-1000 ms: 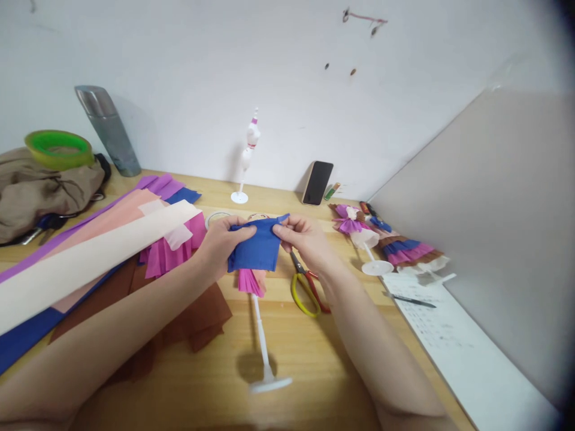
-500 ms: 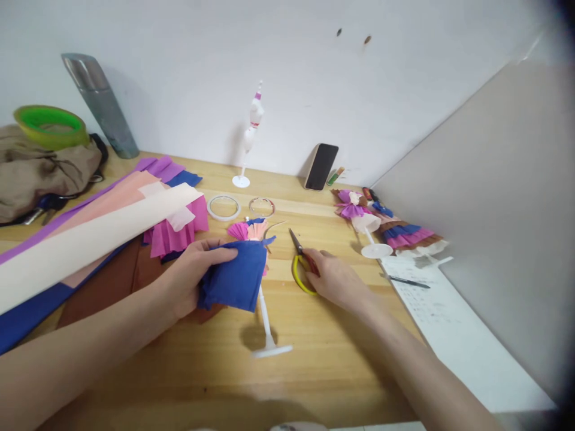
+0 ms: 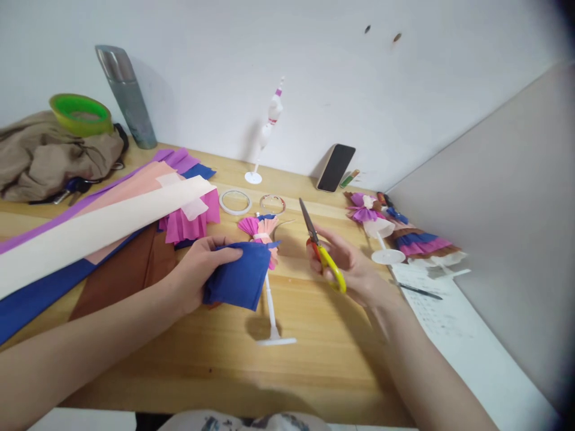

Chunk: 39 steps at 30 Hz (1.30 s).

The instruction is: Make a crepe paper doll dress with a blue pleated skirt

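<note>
Between the thumb and fingers of my left hand (image 3: 202,269) is a folded piece of blue crepe paper (image 3: 238,275). Just behind its right edge lies a small figure on a white stand (image 3: 271,305), dressed in pink and peach pleated paper (image 3: 265,228); the blue paper hides part of it. My right hand (image 3: 344,263) grips scissors (image 3: 321,245) with yellow and red handles, raised above the table, blades pointing up and away and looking closed. A gap separates the scissors from the blue paper.
Long crepe paper strips (image 3: 103,218) cover the table's left. Two tape rings (image 3: 235,203) lie behind the figure. A white mannequin (image 3: 269,123), a phone (image 3: 336,167) and a flask (image 3: 130,102) stand by the wall. Dressed figures (image 3: 424,239) and a pen (image 3: 420,291) on paper are right.
My right hand has lifted the scissors off the table and turned them so the yellow handle faces me. My left hand still holds the blue paper in place. The view has shifted slightly.
</note>
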Motion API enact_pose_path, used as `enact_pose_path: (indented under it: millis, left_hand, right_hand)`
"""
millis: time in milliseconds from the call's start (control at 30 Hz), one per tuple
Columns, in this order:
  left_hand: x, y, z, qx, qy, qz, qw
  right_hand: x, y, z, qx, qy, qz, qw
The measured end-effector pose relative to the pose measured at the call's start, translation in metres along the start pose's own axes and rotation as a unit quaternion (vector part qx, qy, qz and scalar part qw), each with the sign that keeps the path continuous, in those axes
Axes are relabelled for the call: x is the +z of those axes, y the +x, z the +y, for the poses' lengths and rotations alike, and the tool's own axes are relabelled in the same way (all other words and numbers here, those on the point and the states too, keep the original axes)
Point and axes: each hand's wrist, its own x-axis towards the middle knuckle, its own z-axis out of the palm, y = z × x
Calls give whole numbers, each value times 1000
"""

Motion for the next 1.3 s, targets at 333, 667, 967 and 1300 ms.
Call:
enact_pose_path:
  millis: [333,667,967,1300]
  left_hand:
    - [-5,-15,0,14,-1,53,999]
    - [-1,-13,-3,43,41,50,997]
    - [-6,-12,-4,83,82,37,992]
    - [-7,-10,-10,72,96,17,993]
  right_hand:
    - [18,-17,-20,-58,-228,-148,961]
    - [35,-10,-24,-43,-331,-136,933]
    - [36,-11,-21,-16,-315,-126,941]
    - [45,-9,-25,-51,-302,-121,944]
